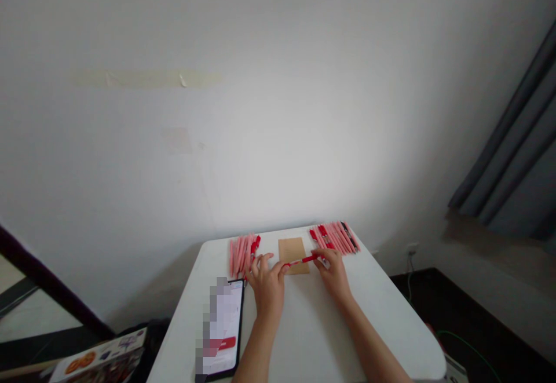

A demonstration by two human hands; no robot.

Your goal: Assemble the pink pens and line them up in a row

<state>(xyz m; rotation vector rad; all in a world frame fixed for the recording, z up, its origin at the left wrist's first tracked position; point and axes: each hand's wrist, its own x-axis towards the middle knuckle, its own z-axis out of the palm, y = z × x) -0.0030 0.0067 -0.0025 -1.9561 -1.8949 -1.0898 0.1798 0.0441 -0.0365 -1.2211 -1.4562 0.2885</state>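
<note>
A red pen (303, 260) with a see-through section lies slanted between my hands, above a brown paper piece (292, 248). My right hand (333, 270) pinches its right end between thumb and fingers. At the pen's left end, the thumb tip of my left hand (267, 281) touches or nearly touches it; the other fingers are spread apart. Just beyond my left fingers lies a row of pink pens (238, 255) with red ones at its right side. Near my right hand rests another row of pink pens (336, 237), with some red and dark ones among them.
A smartphone (223, 325) with its screen lit lies left of my left forearm. The white table (313, 336) has rounded corners and stands near a pale wall (278, 110). A printed box (99, 360) is low at the left; a grey curtain (512, 168) hangs right.
</note>
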